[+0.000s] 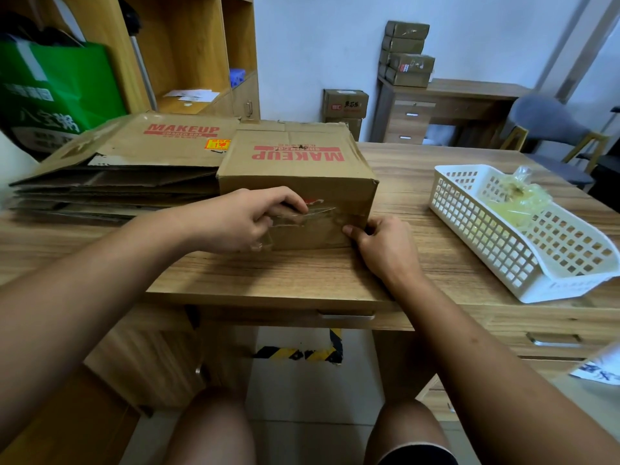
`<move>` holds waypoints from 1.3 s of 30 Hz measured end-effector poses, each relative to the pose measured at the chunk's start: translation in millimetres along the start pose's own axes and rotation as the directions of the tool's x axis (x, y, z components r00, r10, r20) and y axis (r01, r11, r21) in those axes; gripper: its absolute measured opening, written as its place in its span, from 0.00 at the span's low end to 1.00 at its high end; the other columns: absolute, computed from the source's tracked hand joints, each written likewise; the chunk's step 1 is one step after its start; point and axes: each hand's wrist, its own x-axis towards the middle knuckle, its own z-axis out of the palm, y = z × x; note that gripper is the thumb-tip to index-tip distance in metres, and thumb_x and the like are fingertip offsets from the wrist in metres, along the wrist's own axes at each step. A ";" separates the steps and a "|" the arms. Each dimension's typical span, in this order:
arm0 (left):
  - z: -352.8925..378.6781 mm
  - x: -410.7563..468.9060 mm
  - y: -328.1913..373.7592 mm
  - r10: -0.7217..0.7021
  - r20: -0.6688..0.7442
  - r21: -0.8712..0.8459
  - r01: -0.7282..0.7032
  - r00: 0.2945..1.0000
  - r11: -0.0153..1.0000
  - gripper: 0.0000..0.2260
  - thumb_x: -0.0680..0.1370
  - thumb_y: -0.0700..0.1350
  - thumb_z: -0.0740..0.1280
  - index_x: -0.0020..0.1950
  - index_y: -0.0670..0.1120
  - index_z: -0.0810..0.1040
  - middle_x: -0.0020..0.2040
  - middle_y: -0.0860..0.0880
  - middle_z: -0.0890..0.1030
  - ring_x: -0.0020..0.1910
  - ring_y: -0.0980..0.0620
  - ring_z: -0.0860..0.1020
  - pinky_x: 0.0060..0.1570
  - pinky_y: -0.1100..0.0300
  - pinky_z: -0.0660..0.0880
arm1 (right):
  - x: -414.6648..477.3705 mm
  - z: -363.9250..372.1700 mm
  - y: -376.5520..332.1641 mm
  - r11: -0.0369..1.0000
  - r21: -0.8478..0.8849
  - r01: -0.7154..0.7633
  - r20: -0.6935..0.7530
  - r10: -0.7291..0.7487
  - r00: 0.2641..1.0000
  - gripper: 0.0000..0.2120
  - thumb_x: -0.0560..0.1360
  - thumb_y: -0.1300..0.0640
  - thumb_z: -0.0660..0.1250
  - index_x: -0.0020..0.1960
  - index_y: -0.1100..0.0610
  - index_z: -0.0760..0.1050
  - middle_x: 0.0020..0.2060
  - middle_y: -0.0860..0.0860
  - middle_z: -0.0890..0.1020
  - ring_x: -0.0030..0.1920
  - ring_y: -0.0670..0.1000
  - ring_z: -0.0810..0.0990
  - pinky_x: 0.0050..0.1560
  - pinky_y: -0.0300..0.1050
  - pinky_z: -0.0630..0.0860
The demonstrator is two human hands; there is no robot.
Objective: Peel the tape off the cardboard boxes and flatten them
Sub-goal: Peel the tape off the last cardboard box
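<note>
Head view: left hand (235,223) fingers pinch tape (318,212), right hand (385,246) fingers clutch the box (295,172) corner.

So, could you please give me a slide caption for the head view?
Left hand peels clear tape off a cardboard box; right hand grips its corner.

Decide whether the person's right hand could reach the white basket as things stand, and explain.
Probably yes. The right hand grips a corner of the cardboard box, and only bare table lies between it and the white basket on that side. It must let go first.
</note>
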 end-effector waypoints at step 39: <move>6.8 2.5 -9.2 -0.023 -0.011 -0.020 0.023 1.000 1.000 0.22 0.84 0.38 0.57 0.65 0.66 0.69 0.62 0.59 0.77 0.42 0.57 0.82 0.44 0.56 0.81 | 17.9 19.9 -5.2 0.996 -0.079 0.027 0.067 -0.022 0.998 0.20 0.69 0.36 0.75 0.53 0.48 0.82 0.48 0.47 0.86 0.53 0.53 0.82 0.59 0.59 0.77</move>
